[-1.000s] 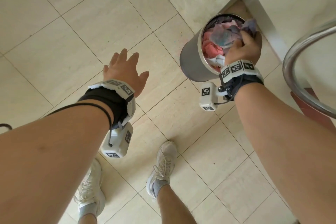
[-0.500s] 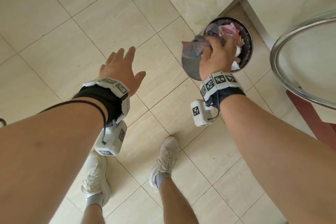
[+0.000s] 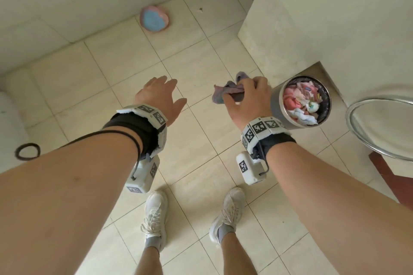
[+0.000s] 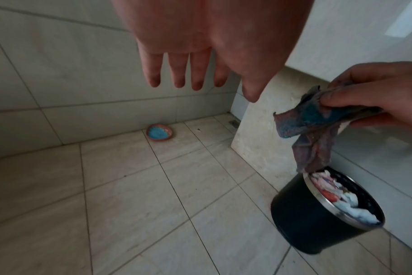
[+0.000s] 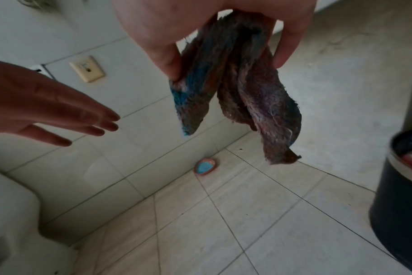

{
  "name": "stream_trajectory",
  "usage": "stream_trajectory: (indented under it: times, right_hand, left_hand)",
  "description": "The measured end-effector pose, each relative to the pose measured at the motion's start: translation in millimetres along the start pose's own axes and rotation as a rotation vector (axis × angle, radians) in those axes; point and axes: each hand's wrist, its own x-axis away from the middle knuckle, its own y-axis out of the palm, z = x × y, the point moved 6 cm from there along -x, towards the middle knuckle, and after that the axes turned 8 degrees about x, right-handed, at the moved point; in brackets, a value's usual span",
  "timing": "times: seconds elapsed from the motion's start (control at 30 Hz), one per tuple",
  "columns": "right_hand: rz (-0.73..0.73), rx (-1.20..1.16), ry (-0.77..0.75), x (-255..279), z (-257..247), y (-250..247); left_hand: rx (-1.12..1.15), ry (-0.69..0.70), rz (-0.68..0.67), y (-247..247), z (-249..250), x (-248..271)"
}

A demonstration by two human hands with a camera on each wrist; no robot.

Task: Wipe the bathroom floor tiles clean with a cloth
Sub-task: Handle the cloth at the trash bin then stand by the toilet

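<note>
I'm looking down at a pale beige tiled floor (image 3: 192, 69) with thin dark grout lines. On it I see a pink dish with a blue middle (image 3: 154, 19) close to the far wall, a round metal bin (image 3: 278, 105) full of crumpled rags beside the low ledge, and my two white trainers (image 3: 155, 214), apart from each other.

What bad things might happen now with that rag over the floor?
The cloth looks stained, so it may smear the floor tiles rather than clean them. It dangles loosely from the right hand, so it could slip. Wiping toward the wall might knock the pink dish.
</note>
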Motion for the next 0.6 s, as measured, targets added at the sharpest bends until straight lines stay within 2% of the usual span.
stream_trajectory:
  times: [0.17, 0.33, 0.47, 0.6]
  right_hand:
    - [0.039, -0.129, -0.010, 8, -73, -60]
    - [0.059, -0.144, -0.041, 20, -120, -120]
    - [0.047, -0.197, -0.035, 38, -138, -172]
    - [0.023, -0.147, -0.036, 53, -150, -239]
  left_hand:
    - [0.044, 0.016, 0.103, -89, -15, 32]
    - [0.033, 0.059, 0.164, -169, -12, 74]
    - [0.066, 0.125, 0.206, -221, 13, 105]
    - [0.100, 0.214, 0.214, -275, 58, 136]
